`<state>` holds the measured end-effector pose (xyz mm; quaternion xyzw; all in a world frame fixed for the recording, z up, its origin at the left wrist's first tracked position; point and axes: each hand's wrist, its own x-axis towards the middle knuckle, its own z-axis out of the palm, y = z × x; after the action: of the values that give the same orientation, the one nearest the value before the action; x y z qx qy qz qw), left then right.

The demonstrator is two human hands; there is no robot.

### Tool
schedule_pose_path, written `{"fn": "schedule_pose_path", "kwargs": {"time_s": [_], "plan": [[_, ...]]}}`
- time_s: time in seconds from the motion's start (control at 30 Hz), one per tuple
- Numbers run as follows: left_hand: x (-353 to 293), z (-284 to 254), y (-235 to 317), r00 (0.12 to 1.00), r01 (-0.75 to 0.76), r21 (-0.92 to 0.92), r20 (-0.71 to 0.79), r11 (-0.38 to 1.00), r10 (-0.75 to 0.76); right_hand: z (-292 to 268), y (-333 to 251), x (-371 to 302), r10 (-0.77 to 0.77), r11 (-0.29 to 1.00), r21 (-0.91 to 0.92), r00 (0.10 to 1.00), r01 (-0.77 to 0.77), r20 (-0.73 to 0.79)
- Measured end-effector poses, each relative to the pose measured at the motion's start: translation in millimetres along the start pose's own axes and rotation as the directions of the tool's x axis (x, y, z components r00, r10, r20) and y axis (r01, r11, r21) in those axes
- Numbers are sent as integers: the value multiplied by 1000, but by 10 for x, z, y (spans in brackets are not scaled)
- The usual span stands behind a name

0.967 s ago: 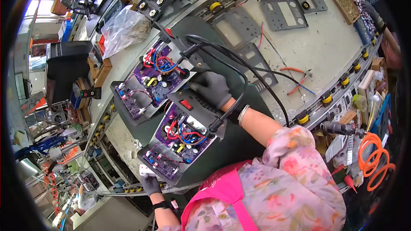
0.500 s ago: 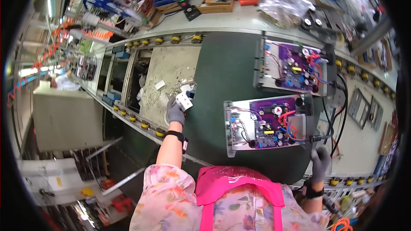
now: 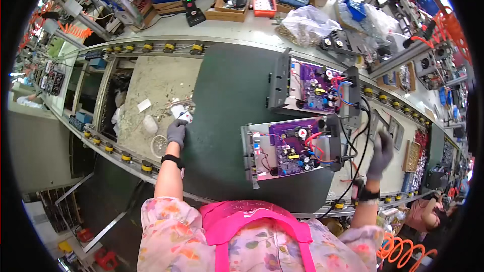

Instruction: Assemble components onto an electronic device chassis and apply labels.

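Grey-gloved, your left hand (image 3: pixel 176 132) pinches a small white part (image 3: pixel 184 117) at the green mat's (image 3: pixel 222 106) left edge. Your right hand (image 3: pixel 380 153) hangs open, holding nothing, just right of the near purple board (image 3: pixel 295 147) on the mat.

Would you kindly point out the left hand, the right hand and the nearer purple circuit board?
left hand (image 3: pixel 176 132), head view, back of the gloved hand.
right hand (image 3: pixel 380 155), head view, palm of the raised glove.
nearer purple circuit board (image 3: pixel 295 146), head view, middle of the board.
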<state>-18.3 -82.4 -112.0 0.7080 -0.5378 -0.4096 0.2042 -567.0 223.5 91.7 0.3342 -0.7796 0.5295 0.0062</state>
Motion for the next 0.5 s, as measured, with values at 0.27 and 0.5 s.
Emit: {"fn": "schedule_pose_path", "kwargs": {"time_s": [0.27, 0.5], "plan": [[-1490, 85, 803, 798, -602, 94, 99, 793, 594, 708, 47, 687, -12, 991, -121, 931, 61, 364], [-2648, 872, 1175, 744, -650, -24, 183, 759, 643, 645, 103, 596, 31, 996, -85, 922, 2, 386]]}}
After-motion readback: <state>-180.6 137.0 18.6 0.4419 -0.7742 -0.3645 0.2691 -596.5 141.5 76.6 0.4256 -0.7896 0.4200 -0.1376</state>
